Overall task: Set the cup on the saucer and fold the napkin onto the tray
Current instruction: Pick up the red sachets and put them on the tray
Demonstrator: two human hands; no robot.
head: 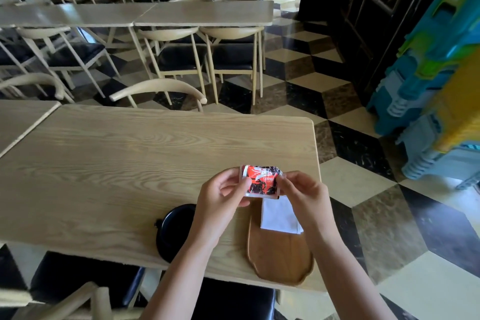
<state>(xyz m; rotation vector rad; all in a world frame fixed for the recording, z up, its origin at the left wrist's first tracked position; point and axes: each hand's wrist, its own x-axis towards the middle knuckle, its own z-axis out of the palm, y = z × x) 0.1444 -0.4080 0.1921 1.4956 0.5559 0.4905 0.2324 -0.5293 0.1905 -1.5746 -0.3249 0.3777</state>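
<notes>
pinching a red-and-black packet from either side, both hands, left and right, hover above the surface; the white napkin lies on the wooden tray, likely light and limp, best lifted by a corner.

A packet is being held above the table between the left hand on its left and the right hand on its right, just beyond the far end of the tray. The tray is lying at the table's near right edge, with a folded napkin resting on its far part, and a saucer is sitting on the table just left of the tray, partly behind the left forearm. Chairs and further tables are standing beyond the far edge.
</notes>
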